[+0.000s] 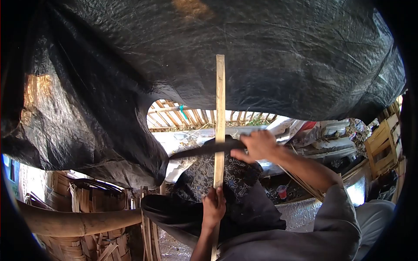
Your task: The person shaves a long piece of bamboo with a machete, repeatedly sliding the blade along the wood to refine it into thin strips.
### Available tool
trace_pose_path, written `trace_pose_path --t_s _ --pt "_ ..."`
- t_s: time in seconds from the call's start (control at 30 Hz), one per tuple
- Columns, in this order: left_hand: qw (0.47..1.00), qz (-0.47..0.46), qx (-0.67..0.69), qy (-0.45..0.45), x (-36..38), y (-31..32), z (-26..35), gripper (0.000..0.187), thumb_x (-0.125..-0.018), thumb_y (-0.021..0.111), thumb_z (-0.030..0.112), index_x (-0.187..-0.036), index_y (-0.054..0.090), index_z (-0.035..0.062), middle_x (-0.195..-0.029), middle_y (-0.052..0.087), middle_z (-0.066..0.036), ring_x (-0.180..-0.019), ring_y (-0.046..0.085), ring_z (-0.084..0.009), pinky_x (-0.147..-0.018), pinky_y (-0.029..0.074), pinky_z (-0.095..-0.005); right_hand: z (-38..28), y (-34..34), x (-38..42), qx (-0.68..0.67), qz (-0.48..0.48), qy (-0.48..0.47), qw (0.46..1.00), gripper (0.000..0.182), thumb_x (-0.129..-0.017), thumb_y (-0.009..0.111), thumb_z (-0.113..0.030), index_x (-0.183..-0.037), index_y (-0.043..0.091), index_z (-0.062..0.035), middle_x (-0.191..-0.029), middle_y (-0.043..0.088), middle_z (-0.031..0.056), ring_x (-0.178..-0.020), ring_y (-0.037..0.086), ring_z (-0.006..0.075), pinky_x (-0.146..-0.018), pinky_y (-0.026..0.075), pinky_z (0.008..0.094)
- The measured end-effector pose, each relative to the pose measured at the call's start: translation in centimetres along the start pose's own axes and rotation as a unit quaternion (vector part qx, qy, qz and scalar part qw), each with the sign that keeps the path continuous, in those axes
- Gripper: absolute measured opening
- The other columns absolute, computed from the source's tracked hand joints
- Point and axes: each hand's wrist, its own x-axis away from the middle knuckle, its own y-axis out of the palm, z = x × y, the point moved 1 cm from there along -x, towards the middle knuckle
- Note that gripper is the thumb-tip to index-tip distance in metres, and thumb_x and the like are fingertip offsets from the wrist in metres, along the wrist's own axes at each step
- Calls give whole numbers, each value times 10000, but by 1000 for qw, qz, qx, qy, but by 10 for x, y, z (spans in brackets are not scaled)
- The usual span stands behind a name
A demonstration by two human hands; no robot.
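A long pale strip of wood or bamboo (pixel 220 87) stands nearly upright in front of my body. My left hand (pixel 213 207) is wrapped round its lower part. Above it, my right hand (pixel 260 146) grips the handle end of a long dark blade (pixel 196 152), which points left and crosses the strip at about mid-height. The blade and the right fingers are slightly blurred. A dark patterned cloth (pixel 239 174) lies over my lap behind the strip.
A black plastic sheet (pixel 270 56) hangs overhead and down the left. Woven baskets (pixel 82 200) and a thick bamboo pole (pixel 82 222) are at lower left. A cup with red contents (pixel 282 192) and a wooden crate (pixel 383 141) are at the right.
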Motion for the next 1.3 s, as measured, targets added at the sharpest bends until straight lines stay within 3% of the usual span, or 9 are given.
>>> trace_pose_path --t_s 0.1,0.17,0.27,0.4,0.43,0.67,0.93,1.17,1.3 --pt "999 25 -16 28 4 5 -1 342 -953 419 273 -746 467 5 -502 484 -71 -392 492 -140 -372 366 -286 18 5 -18 -69 77 65 993 736 -835 358 -665 -685 594 16 -486 524 90 -406 542 185 -359 444 351" --pt "999 26 -11 21 2 5 1 342 -952 420 268 -747 471 0 -507 499 -85 -390 499 -147 -375 370 -289 6 -9 -19 -215 -130 116 961 630 -856 437 -556 -758 641 32 -599 586 211 -582 617 328 -530 483 454" --pt "1000 23 -8 -7 3 4 4 328 -950 421 253 -752 467 -4 -509 502 -84 -400 511 -149 -384 373 -287 -3 6 2 -67 36 -68 995 685 -817 415 -649 -659 615 -13 -477 515 128 -431 562 211 -400 475 377" --pt "998 46 -34 33 7 4 5 321 -943 436 251 -753 469 -6 -502 499 -86 -401 514 -152 -385 371 -285 15 -9 -20 -63 -52 8 997 592 -811 480 -590 -719 627 -24 -505 536 139 -484 595 275 -455 489 412" --pt "998 43 -44 21 4 4 6 320 -941 440 252 -754 468 -7 -500 497 -86 -400 513 -151 -384 369 -285 18 6 -20 -50 111 -14 992 620 -830 459 -581 -690 614 3 -484 523 144 -471 582 284 -453 471 414" --pt "1000 19 4 16 -4 0 1 312 -944 438 242 -748 468 1 -490 482 -70 -397 508 -134 -374 358 -280 -9 -16 -10 -103 -97 -13 990 648 -802 473 -604 -781 657 16 -490 543 159 -453 578 293 -447 479 408" --pt "999 5 39 3 -1 2 1 330 -949 426 251 -716 431 18 -487 461 -59 -372 484 -123 -334 343 -274 46 -14 -49 -187 5 157 970 689 -884 372 -574 -666 622 29 -456 509 101 -363 518 218 -339 408 360" --pt "1000 -1 13 28 -3 0 4 324 -952 429 255 -721 420 28 -504 460 -40 -375 469 -99 -331 337 -254 19 -6 -21 -54 1 -51 997 715 -824 384 -658 -634 615 -9 -468 499 99 -380 495 203 -351 417 352" --pt "1000 16 10 -10 -5 2 8 319 -943 446 254 -738 462 10 -506 482 -75 -412 509 -164 -372 374 -291 36 -12 -45 -92 -50 53 993 777 -822 358 -681 -674 621 36 -598 554 168 -525 574 230 -422 456 390"
